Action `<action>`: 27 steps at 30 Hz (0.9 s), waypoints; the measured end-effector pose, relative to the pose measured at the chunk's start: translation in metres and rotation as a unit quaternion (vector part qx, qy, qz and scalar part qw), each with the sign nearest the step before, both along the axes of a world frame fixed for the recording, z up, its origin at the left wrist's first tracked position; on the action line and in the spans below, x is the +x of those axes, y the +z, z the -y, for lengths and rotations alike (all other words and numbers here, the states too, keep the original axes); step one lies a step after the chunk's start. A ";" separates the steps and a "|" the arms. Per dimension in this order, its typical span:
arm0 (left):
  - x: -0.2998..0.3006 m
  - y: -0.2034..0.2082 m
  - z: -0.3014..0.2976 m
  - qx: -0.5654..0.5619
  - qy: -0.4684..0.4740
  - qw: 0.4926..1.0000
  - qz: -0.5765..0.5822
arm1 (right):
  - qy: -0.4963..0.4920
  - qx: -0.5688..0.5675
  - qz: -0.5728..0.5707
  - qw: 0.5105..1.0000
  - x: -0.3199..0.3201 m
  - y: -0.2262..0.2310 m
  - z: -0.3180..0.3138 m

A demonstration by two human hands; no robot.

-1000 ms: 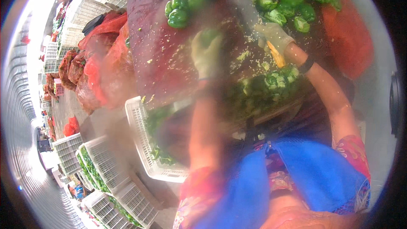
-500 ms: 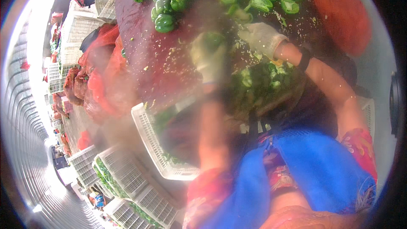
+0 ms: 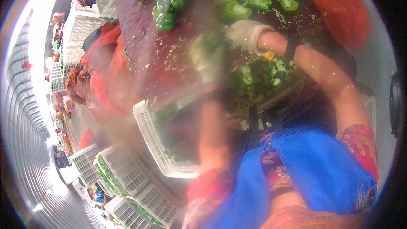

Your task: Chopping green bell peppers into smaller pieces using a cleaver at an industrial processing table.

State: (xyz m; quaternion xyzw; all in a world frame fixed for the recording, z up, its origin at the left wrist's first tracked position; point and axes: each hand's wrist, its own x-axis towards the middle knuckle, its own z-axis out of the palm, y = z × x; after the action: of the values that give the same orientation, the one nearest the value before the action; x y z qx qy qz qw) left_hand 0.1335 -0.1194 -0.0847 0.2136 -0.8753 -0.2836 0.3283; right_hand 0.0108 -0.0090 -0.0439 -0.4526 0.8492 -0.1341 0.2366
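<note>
My left hand (image 3: pixel 204 59), in a pale glove, is closed round a green bell pepper (image 3: pixel 215 40); haze blurs both. My right hand (image 3: pixel 246 35), also gloved, is beside that pepper with its fingers curled; what they hold, if anything, is hidden. Beyond it lie several cut green peppers (image 3: pixel 259 2), some showing pale insides. Whole green bell peppers (image 3: pixel 165 21) are heaped at the far left of the dark red table (image 3: pixel 144 65). Under my right wrist, green pepper scraps (image 3: pixel 275 74) are gathered near the table's front edge, with a small yellow thing (image 3: pixel 269 55) above them.
A white plastic crate (image 3: pixel 148 138) stands below the table's left front edge. Red mesh sacks (image 3: pixel 101 80) lie on the left, and a red mesh bag (image 3: pixel 339 10) is at the far right. Stacked white crates (image 3: pixel 123 169) with green contents stand at lower left. Pale seeds dot the tabletop.
My right hand has moved left, closer to the pepper in my left hand. My left hand has stayed nearly in place, still round the pepper.
</note>
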 end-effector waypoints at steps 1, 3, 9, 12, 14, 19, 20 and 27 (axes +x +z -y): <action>0.000 -0.001 0.000 0.005 -0.016 1.000 -0.021 | 0.027 0.042 0.030 0.998 -0.005 0.005 0.004; -0.006 -0.003 -0.007 -0.028 -0.014 0.999 -0.007 | 0.034 0.089 0.067 0.993 -0.023 -0.004 0.011; -0.013 -0.008 0.011 -0.055 0.019 0.997 0.049 | 0.225 0.108 -0.163 0.954 -0.052 -0.042 0.021; -0.027 -0.014 0.020 0.056 -0.050 0.995 0.064 | -0.104 -0.046 0.166 0.980 -0.033 0.011 0.005; -0.059 -0.012 0.004 -0.054 -0.027 0.996 0.068 | -0.156 -0.030 0.154 0.975 -0.065 -0.015 -0.013; -0.073 0.009 0.066 0.060 -0.003 0.998 0.028 | -0.291 -0.083 0.263 0.916 -0.072 0.003 -0.031; -0.069 0.038 0.076 0.008 0.051 0.999 0.019 | -0.297 -0.079 0.260 0.915 -0.068 0.010 -0.038; -0.067 0.056 0.150 0.065 0.054 0.971 0.224 | -0.330 -0.284 0.373 0.819 -0.028 0.033 -0.018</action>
State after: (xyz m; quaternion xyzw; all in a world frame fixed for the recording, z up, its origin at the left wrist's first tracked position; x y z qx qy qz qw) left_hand 0.0661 -0.2695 -0.0290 0.3395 -0.8933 -0.2669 0.1245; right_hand -0.0168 0.0088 -0.0110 -0.1080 0.7185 -0.5982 0.3380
